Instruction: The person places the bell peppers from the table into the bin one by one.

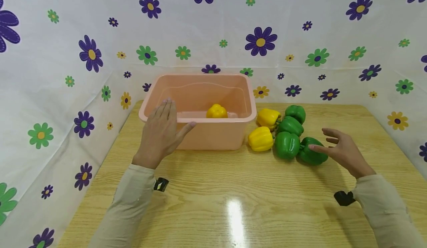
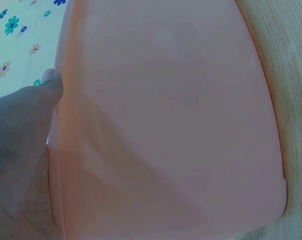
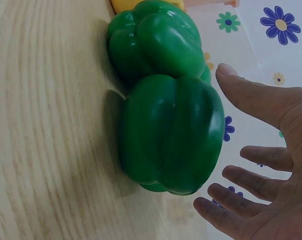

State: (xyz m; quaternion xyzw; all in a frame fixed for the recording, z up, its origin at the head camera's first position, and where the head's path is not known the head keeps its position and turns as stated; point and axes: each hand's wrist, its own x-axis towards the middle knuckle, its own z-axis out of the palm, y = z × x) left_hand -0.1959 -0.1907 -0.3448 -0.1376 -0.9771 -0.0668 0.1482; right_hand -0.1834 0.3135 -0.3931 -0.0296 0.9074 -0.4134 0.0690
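Note:
My left hand lies over the near left rim of a pink plastic bin, fingers straight and thumb spread along the edge. Inside the bin sits one yellow bell pepper, its lower part hidden by the front wall. On the right, my right hand hovers with spread fingers beside the nearest green bell pepper, holding nothing. In the right wrist view, thumb and fingers stand apart from that glossy green pepper. Behind it is another green pepper.
Two yellow peppers, one in front and one behind, lie close to the bin's right side. More green peppers cluster against them. A flowered cloth hangs behind the wooden table and along its sides.

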